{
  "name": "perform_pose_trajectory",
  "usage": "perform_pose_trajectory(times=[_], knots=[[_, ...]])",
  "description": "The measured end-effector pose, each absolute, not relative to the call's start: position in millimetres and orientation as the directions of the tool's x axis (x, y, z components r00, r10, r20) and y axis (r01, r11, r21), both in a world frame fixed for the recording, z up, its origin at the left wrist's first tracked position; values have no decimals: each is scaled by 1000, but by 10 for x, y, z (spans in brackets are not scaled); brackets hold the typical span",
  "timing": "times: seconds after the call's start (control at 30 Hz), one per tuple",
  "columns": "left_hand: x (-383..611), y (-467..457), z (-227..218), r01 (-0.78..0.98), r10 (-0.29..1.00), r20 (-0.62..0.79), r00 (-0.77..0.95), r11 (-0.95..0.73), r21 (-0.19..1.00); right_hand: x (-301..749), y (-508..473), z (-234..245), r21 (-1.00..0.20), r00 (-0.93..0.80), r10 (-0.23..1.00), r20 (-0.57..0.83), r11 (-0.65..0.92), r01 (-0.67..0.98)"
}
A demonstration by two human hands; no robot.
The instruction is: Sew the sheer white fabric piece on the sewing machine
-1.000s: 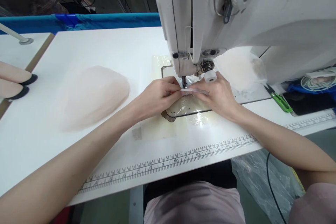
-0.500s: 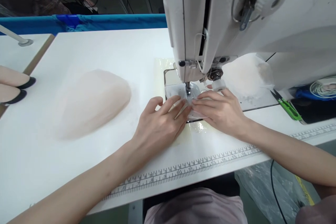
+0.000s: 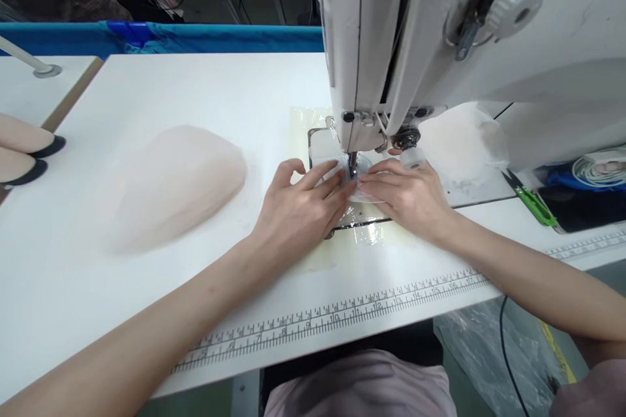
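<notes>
A piece of sheer white fabric lies under the presser foot of the sewing machine. My left hand rests flat at the left of the foot, fingers stretched out and fingertips on the fabric. From the right, my right hand presses the fabric with its extended fingers close to the foot. Its thumb tip shows behind a small white roller. The fingertips of both hands nearly meet in front of the needle, and they partly hide the fabric.
Sheer pale fabric pieces lie on the white table at the left. More pale fabric sits behind my right hand. Green thread snips lie beside a black phone-like slab at the right. A printed ruler runs along the front edge.
Both hands and the fabric have shifted slightly away from me, toward the back of the machine. More of the needle plate's near edge shows. The camera view has moved a little.
</notes>
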State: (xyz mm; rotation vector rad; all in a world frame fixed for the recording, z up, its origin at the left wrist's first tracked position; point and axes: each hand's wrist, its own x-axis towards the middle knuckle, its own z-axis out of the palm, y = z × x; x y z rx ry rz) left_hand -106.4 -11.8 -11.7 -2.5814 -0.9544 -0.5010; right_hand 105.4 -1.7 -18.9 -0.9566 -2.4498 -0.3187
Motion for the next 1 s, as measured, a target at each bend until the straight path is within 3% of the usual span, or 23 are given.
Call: perform_pose_trajectory(times=[0.37, 0.63, 1.0], knots=[[-1086, -154, -100, 659, 577, 405, 709, -747, -89, 1071, -57, -176, 109, -666, 577, 472, 712, 694], [-1071, -128, -97, 654, 534, 460, 709, -741, -149, 1065, -33, -165, 139, -675, 563, 477, 710, 691], [-1072, -76, -133, 670, 562, 460, 688, -735, -104, 1050, -6, -190, 161, -669, 565, 483, 694, 702]])
